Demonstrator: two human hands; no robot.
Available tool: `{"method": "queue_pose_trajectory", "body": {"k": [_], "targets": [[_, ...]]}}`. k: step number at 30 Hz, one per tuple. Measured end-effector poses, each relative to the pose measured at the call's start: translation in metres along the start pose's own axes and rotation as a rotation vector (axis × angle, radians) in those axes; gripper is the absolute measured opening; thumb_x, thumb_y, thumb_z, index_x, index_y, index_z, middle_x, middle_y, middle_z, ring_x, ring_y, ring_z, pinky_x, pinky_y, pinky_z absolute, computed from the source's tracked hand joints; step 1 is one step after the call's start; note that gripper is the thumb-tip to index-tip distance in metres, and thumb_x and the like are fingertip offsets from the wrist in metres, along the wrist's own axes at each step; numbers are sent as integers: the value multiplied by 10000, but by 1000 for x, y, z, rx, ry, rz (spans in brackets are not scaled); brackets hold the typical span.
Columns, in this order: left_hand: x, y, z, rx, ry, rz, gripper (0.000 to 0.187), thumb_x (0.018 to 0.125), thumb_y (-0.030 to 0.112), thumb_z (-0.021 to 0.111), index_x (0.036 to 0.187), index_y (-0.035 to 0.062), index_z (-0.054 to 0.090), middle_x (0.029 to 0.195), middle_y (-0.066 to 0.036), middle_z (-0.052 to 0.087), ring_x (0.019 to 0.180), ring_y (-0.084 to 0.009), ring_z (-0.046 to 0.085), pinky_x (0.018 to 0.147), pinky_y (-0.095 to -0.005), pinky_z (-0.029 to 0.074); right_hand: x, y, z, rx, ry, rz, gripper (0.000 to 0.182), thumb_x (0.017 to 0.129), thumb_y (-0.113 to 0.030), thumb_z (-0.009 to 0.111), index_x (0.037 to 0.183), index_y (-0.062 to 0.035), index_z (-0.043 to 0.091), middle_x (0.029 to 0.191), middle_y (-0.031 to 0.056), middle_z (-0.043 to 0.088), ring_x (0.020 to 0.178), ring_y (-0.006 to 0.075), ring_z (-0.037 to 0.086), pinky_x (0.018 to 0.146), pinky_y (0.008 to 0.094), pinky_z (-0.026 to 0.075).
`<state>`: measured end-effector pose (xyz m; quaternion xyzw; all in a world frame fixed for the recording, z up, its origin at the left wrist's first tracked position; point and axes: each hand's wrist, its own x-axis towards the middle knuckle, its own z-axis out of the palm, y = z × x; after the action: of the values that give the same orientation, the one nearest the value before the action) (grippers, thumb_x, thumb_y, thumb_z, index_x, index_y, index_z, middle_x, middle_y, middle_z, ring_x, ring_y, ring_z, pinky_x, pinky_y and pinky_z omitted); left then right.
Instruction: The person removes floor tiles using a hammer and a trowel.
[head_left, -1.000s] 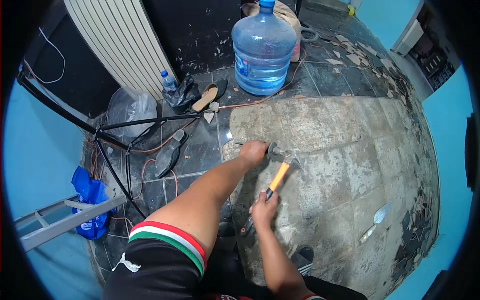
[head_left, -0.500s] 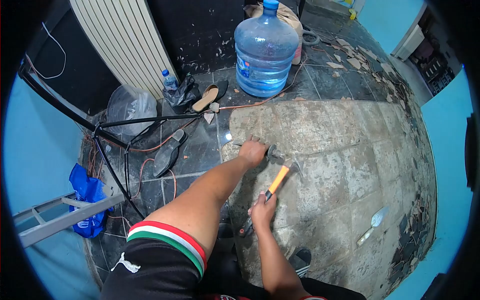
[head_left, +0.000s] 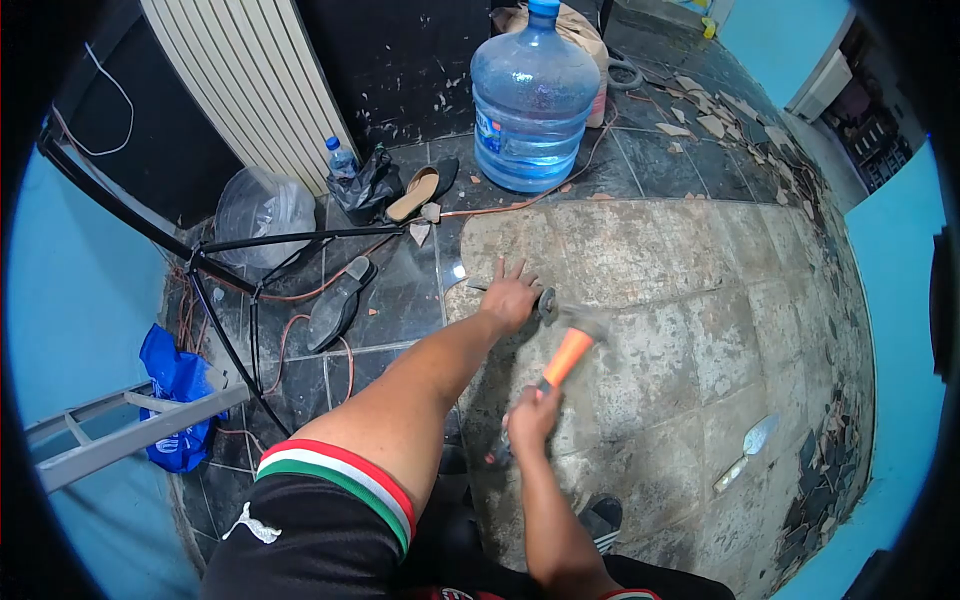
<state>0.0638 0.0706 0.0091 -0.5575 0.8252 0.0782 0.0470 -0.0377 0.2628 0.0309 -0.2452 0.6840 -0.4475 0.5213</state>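
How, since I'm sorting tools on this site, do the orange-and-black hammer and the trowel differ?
The hammer is gripped in the right hand, while the trowel lies on the floor. The hammer looks blurred; the trowel looks clearer. The hammer's handle is orange and black, the trowel's pale. Both have their handle ends nearer the person.

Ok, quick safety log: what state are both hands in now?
Left hand: fingers spread over the chisel; whether it grips can't be told.
Right hand: closed, holding the hammer.
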Motion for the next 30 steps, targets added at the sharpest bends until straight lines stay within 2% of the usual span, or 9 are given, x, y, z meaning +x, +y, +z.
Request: {"method": "queue_pose_trajectory", "body": {"k": [5, 9, 12, 13, 16, 18, 22, 26, 30], "targets": [[0, 4, -4, -19, 9, -36, 391, 965, 195, 538, 1317, 226, 703, 1653, -61, 362, 1589, -343, 155, 1248, -673, 112, 8, -10, -9, 148, 55, -5, 142, 1067, -168, 502, 1088, -53, 422, 686, 51, 482, 418, 157, 467, 379, 333, 429], [-5, 6, -17, -4, -1, -36, 376, 958, 205, 554, 1292, 240, 723, 1673, -93, 318, 1591, -373, 125, 1231, -710, 97, 17, -25, -16, 437, 306, -81, 174, 1074, -189, 494, 1120, -39, 420, 685, 42, 449, 451, 153, 450, 382, 331, 443], [-3, 7, -15, 22, -6, -39, 372, 952, 210, 563, 1284, 241, 728, 1682, -98, 296, 1590, -391, 119, 1217, -732, 87, 14, -19, -3, 458, 441, -96, 262, 1087, -237, 473, 1254, -52, 392, 731, 27, 450, 498, 121, 424, 400, 284, 411], [-3, 9, -15, 32, -26, -37, 367, 960, 218, 557, 1285, 239, 728, 1685, -100, 290, 1590, -393, 116, 1216, -733, 85, 12, -6, -3, 426, 338, -40, 318, 1079, -238, 486, 1307, -45, 377, 731, 41, 469, 480, 133, 439, 389, 305, 421], [-2, 2, -8, 29, -40, -144, 357, 993, 246, 530, 1291, 229, 728, 1689, -104, 278, 1589, -397, 111, 1213, -736, 80, 19, 1, -12, 112, -164, 125, 214, 1059, -211, 512, 1136, -17, 465, 676, 76, 527, 421, 180, 521, 374, 342, 454], [-1, -21, 16, -28, 11, -371, 358, 1023, 270, 503, 1300, 220, 725, 1689, -103, 278, 1588, -398, 108, 1212, -738, 78, 15, 14, -1, 8, -142, 71, 193, 1052, -201, 526, 1057, -13, 478, 650, 80, 531, 409, 194, 538, 376, 348, 460], [-24, -55, 2, 122, -50, -229, 385, 1065, 294, 454, 1314, 158, 715, 1692, -98, 270, 1586, -394, 111, 1213, -733, 91, -7, 1, 13, 83, -9, 50, 189, 1050, -194, 538, 1055, -25, 453, 652, 73, 508, 426, 191, 526, 376, 359, 445], [-31, -62, -2, 206, -108, -142, 395, 973, 260, 542, 1316, 173, 718, 1687, -85, 288, 1591, -360, 128, 1241, -683, 115, 33, 11, -3, 62, -16, -29, 194, 1051, -203, 547, 1062, -29, 461, 677, 68, 509, 437, 183, 521, 376, 360, 444], [-24, -57, 10, 24, 3, 112, 380, 891, 206, 597, 1243, 160, 734, 1544, -88, 472, 1515, -320, 305, 1239, -563, 237, 42, 14, -10, 85, -17, 12, 179, 1066, -216, 534, 1102, -55, 465, 660, 42, 477, 420, 151, 470, 373, 319, 427]]}}
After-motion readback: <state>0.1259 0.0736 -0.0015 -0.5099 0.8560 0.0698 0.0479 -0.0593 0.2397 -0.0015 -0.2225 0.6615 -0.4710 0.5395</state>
